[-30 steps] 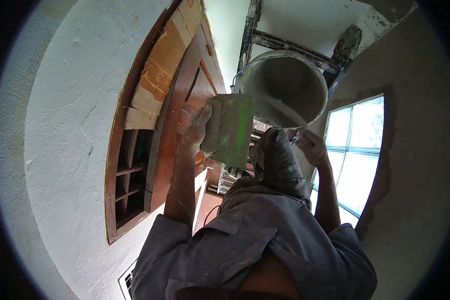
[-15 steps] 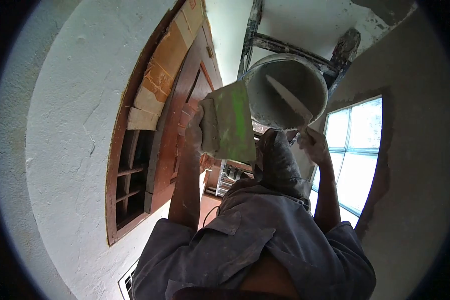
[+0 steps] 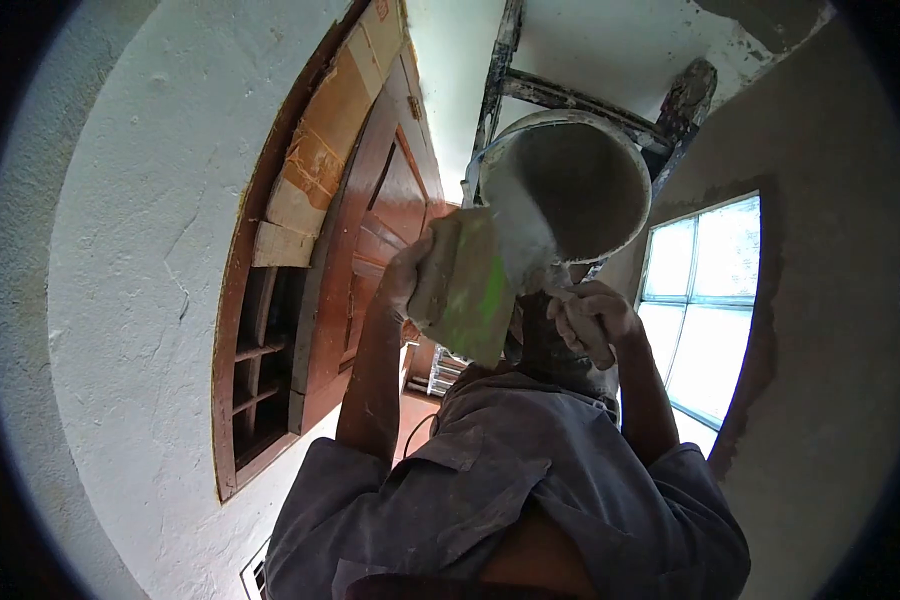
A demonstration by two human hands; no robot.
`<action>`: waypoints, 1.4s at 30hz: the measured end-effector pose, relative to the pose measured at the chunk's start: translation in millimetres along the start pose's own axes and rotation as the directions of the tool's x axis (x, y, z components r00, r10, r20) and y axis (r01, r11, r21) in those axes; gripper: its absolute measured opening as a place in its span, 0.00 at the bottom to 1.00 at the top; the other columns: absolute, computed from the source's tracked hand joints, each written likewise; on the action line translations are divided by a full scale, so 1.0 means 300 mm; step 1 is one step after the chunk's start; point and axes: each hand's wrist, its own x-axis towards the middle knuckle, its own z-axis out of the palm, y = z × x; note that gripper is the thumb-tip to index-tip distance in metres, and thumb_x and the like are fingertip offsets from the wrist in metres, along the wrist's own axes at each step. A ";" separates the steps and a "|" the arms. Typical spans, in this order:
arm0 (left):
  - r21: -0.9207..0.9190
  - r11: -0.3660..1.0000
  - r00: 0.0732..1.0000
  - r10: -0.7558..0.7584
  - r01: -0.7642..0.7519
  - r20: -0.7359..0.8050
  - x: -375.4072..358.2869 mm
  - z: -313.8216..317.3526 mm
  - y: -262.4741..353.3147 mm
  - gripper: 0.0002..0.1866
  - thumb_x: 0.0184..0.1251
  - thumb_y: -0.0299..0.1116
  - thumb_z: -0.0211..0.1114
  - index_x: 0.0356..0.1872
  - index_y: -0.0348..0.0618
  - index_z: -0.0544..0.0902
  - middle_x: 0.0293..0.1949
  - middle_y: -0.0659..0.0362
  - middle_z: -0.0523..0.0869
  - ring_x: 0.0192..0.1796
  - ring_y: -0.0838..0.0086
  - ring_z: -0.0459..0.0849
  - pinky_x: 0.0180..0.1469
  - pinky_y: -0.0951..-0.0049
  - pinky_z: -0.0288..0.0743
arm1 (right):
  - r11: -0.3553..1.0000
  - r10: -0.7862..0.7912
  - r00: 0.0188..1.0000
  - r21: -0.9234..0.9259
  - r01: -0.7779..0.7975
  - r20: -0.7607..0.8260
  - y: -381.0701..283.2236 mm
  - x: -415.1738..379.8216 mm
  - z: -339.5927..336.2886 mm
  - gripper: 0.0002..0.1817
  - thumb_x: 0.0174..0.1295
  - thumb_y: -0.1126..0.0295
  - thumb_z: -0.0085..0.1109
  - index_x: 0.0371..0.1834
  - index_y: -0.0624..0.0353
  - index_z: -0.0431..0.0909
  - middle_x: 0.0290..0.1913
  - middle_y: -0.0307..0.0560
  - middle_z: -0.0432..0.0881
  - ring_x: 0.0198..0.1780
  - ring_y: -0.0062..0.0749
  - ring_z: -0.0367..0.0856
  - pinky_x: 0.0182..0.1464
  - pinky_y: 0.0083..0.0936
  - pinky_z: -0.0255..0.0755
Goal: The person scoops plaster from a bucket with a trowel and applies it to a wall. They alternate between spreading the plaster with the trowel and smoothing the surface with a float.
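Overhead, left hand [image 3: 407, 275] gripping green-stained float [image 3: 467, 285]; bucket [image 3: 570, 180] unlabelled

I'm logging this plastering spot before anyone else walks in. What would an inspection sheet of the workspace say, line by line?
Surface: white plastered wall, rough, with hairline cracks.
Job's things: bucket tilted on a spattered ladder; green board held just below its rim; trowel carrying white plaster from the bucket onto the board.
Clutter: cardboard taped over the arched door frame.
Hands: left hand grips the board's edge; right hand is closed on the trowel handle.
Cables: one thin dark cable near the floor beyond the door.
Surroundings: brown wooden door ajar, bright window, grey unfinished wall.
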 end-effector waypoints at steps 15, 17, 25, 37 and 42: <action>0.405 0.885 0.935 0.316 -0.229 -0.162 -0.021 -0.005 0.147 0.25 0.77 0.50 0.55 0.60 0.38 0.79 0.49 0.56 0.85 0.49 0.72 0.85 0.53 0.70 0.79 | 0.718 -0.355 0.883 -0.694 0.047 -0.307 0.131 -0.016 0.003 0.10 0.57 0.72 0.69 0.38 0.66 0.82 0.29 0.45 0.83 0.32 0.22 0.77 0.37 0.25 0.74; 0.444 0.873 0.957 0.271 -0.201 -0.100 -0.055 0.066 0.116 0.25 0.77 0.50 0.56 0.58 0.37 0.80 0.48 0.57 0.85 0.47 0.74 0.84 0.51 0.71 0.79 | 0.668 -0.379 0.837 -0.743 -0.048 -0.395 0.154 0.024 -0.054 0.09 0.59 0.71 0.66 0.37 0.66 0.81 0.28 0.44 0.82 0.31 0.21 0.77 0.36 0.25 0.73; 0.366 0.910 0.941 0.278 -0.194 -0.193 -0.094 0.091 0.005 0.28 0.71 0.45 0.66 0.62 0.33 0.76 0.53 0.55 0.84 0.52 0.71 0.84 0.55 0.69 0.79 | 0.723 -0.378 0.678 -0.659 -0.209 -0.630 0.235 0.067 -0.246 0.11 0.64 0.65 0.60 0.31 0.63 0.80 0.23 0.41 0.79 0.25 0.23 0.77 0.27 0.27 0.72; -0.114 0.797 0.791 0.604 -0.594 0.101 0.168 0.566 0.294 0.28 0.77 0.37 0.58 0.72 0.40 0.63 0.62 0.54 0.76 0.62 0.65 0.78 0.63 0.62 0.75 | 0.978 -0.202 0.680 -0.109 0.177 -0.705 0.415 0.005 -0.075 0.14 0.69 0.64 0.55 0.30 0.61 0.78 0.24 0.41 0.79 0.23 0.26 0.77 0.26 0.25 0.71; 0.117 0.623 0.632 0.740 -0.773 0.230 0.381 0.758 0.357 0.26 0.74 0.33 0.62 0.68 0.40 0.66 0.64 0.56 0.73 0.63 0.68 0.74 0.65 0.63 0.71 | 0.973 -0.231 0.668 -0.172 0.155 -0.707 0.430 -0.033 -0.035 0.14 0.70 0.64 0.54 0.29 0.61 0.78 0.23 0.41 0.79 0.23 0.25 0.77 0.27 0.25 0.72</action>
